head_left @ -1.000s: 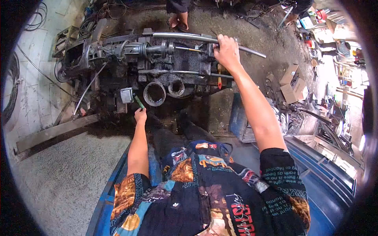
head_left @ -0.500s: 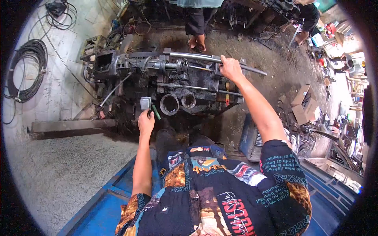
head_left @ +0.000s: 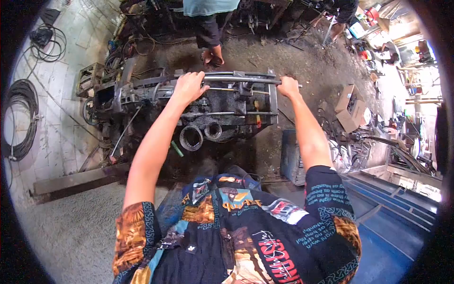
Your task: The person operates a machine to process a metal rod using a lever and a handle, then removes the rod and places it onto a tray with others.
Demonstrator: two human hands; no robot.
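A long metal rod [head_left: 255, 79] lies across the back of a greasy lathe-like machine [head_left: 220, 102]. My right hand [head_left: 287, 86] is closed round its right end, with a short tip showing beyond the fist. Further left, my left hand [head_left: 190, 88] has its fingers curled over the rod, with the thumb pointing right. Two round metal openings, a larger ring [head_left: 191, 137] and a smaller ring [head_left: 213, 130], face up at the machine's front. Beside the larger one is a green cylindrical piece [head_left: 177, 148]. An orange-and-yellow-handled tool [head_left: 257, 114] rests at the machine's right.
Across the machine stands a barefoot person [head_left: 210, 33]; another person [head_left: 338, 21] is at the upper right. An open cardboard box [head_left: 351, 108] sits on the dirty floor at right. Coiled cable [head_left: 21, 118] lies on the left tiles. A long beam [head_left: 71, 182] runs at lower left.
My left hand has moved from the square silvery piece near the front rings up to the rod. My right hand stays on the rod, now at its end. The view has shifted.
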